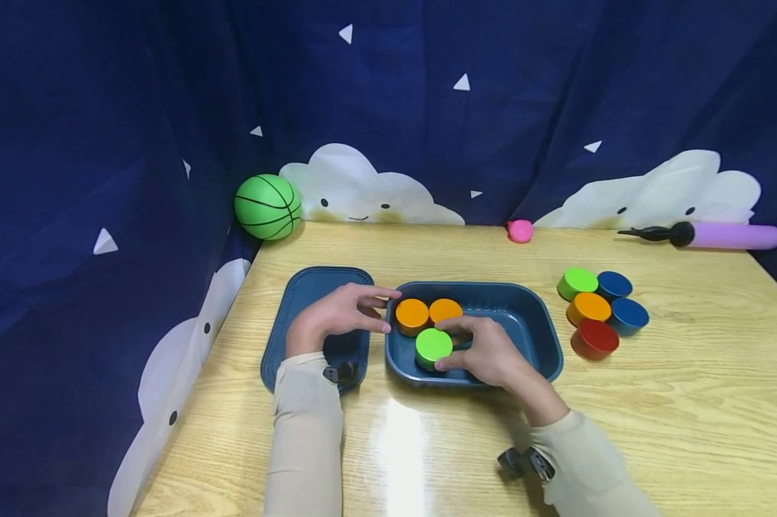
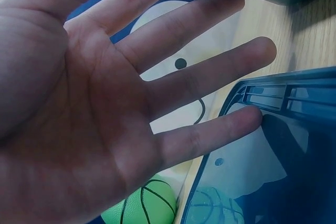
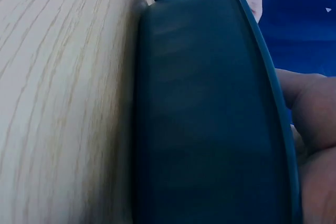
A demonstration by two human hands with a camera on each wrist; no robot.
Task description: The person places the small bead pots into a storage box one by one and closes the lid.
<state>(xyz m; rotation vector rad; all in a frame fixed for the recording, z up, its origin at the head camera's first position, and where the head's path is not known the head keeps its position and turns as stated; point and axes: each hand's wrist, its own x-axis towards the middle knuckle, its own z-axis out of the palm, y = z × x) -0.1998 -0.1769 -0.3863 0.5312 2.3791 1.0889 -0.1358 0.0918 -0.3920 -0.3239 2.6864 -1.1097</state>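
Observation:
A dark blue box (image 1: 532, 327) holds two orange short cylinders (image 1: 412, 314) side by side at its left end. In front of them, also inside the box, my right hand (image 1: 488, 352) pinches a green short cylinder (image 1: 434, 345) between thumb and fingers. At the box's left rim is my left hand (image 1: 342, 312), its fingers spread and nearly straight, holding nothing; the left wrist view shows its bare palm (image 2: 105, 98). Beneath that hand lies a flat blue lid (image 1: 311, 287). The right wrist view mostly shows the box's outer wall (image 3: 210, 108), which hides the cylinders.
Right of the box, a green cylinder (image 1: 579, 284), an orange one (image 1: 589, 309), a red one (image 1: 595, 339) and two blue ones (image 1: 629, 316) stand grouped. Farther back are a green ball (image 1: 268, 207), a pink round object (image 1: 520, 231) and a purple pump (image 1: 731, 235).

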